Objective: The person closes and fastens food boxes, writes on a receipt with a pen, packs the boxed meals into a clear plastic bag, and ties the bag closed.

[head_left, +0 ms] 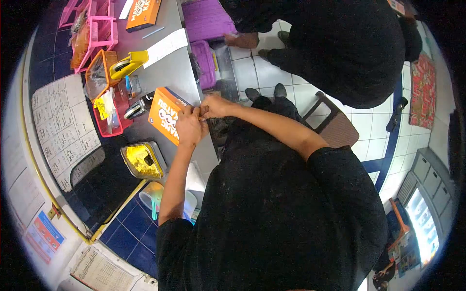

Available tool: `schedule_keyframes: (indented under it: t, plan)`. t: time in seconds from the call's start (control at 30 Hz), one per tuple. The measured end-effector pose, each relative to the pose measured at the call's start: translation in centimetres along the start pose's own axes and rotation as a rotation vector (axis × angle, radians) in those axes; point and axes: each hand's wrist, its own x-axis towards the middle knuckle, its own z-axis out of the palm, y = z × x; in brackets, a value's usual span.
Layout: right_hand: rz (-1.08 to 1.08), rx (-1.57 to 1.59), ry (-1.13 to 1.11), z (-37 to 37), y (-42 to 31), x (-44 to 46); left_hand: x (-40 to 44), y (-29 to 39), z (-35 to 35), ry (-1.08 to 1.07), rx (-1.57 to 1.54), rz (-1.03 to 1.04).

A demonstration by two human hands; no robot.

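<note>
An orange box with white lettering lies on the steel counter, near its edge. My left hand rests over the box's near side, its fingers bent round the edge. Against those fingertips, my right hand is closed in a pinch at the box's corner. Whatever it pinches is too small to make out. Beside the box is a black-and-clear object. A yellow tape dispenser stands farther up the counter, next to a white paper strip.
Another orange box, pink racks, an orange basket and a red basket line the counter. A metal tin holds yellow contents. A person in black is close by, near a brown stool. Purple crates sit beside the counter.
</note>
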Motion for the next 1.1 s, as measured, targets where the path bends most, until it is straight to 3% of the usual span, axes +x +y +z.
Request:
schedule_keyframes:
  t: [0.53, 0.63, 0.83, 0.93, 1.03, 1.1]
  plan:
    - [-0.012, -0.068, 0.016, 0.4, 0.1, 0.3, -0.4, 1.0, -0.9, -0.098, 0.024, 0.019]
    - [0.039, 0.061, 0.024, 0.3, 0.4, 0.1, -0.3, 0.7, -0.2, -0.090, 0.019, -0.007]
    - [-0.018, -0.116, 0.056, 0.1, -0.5, -0.3, -0.4, 0.6, 0.2, -0.077, 0.007, 0.014]
    - [0.079, -0.124, 0.004, 0.2, -0.3, -0.1, -0.6, 0.2, 1.3, -0.046, 0.005, 0.053]
    - [0.087, 0.349, -0.081, -0.5, 0.5, -1.0, -1.1, -0.5, 2.3, 0.088, -0.076, 0.096]
    - [0.115, 0.251, 0.054, -0.5, 0.1, -1.5, -1.6, -1.1, 3.7, 0.150, -0.102, 0.124]
